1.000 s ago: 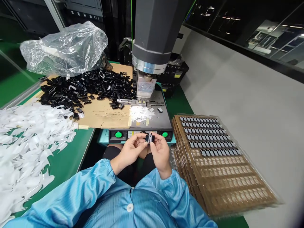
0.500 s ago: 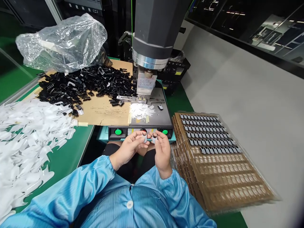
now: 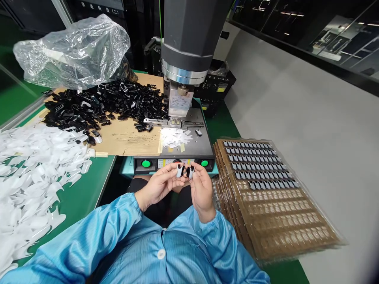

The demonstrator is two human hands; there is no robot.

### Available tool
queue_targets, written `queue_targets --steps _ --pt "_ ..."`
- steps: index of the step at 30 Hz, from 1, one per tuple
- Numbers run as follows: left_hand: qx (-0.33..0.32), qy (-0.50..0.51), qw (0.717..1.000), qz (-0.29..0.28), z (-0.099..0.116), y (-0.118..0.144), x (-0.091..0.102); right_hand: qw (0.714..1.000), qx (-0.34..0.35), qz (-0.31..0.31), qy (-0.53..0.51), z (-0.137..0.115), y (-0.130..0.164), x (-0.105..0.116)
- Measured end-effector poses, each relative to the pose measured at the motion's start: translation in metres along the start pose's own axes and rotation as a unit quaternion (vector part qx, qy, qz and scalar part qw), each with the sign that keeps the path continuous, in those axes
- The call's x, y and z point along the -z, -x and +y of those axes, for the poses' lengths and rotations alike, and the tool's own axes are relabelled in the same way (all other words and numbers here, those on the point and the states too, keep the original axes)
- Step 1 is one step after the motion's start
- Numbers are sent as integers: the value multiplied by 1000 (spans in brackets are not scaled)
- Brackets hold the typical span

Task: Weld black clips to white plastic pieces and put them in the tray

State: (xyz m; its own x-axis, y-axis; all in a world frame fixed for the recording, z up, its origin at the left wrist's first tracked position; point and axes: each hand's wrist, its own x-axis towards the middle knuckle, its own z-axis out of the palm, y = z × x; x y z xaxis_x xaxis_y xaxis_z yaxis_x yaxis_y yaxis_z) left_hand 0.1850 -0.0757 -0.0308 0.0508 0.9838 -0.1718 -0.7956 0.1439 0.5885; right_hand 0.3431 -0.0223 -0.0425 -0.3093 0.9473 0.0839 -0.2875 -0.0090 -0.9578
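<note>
Seated before the press (image 3: 189, 47), my left hand (image 3: 161, 187) and right hand (image 3: 201, 189) each pinch one small black-and-white part (image 3: 179, 170), (image 3: 190, 172) between closed fingertips, best kept level and side by side for comparing.

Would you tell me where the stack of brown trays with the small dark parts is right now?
The stack of brown trays lies on the person's right, beside the press base and just right of the right hand.

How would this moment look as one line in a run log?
left hand: holds small black-and-white part | right hand: holds second part | place: before press machine | right: tray stack
</note>
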Motion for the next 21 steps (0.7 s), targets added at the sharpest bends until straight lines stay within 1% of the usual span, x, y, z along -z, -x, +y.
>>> queue_targets --steps 3,5,7,10,12,13,15,17,19,21 --pt "-8 -16 1000 7 -1 1 -2 1000 2 -5 8 3 -1 1" --pt "-23 -47 998 19 -3 1 -5 1000 9 -7 17 4 -1 1" --pt "-49 -104 993 39 -6 0 -6 999 15 -13 26 5 0 0" --pt "-109 -195 973 64 -12 -3 -2 998 29 -24 47 5 1 -3" --pt "-152 -260 951 67 -15 -4 3 997 33 -26 65 4 2 -3" --pt "-174 -303 935 65 -16 -4 6 997 32 -25 73 5 2 -3" --pt "-221 -398 889 57 -16 -4 10 996 27 -19 83 6 3 -2" --pt "-256 -466 846 47 -15 -2 12 996 22 -14 87 8 3 0" --pt "-270 -496 824 36 -15 0 12 996 19 -9 90 11 3 2" --pt "-276 -508 816 31 -15 2 12 995 20 -5 97 13 3 5"
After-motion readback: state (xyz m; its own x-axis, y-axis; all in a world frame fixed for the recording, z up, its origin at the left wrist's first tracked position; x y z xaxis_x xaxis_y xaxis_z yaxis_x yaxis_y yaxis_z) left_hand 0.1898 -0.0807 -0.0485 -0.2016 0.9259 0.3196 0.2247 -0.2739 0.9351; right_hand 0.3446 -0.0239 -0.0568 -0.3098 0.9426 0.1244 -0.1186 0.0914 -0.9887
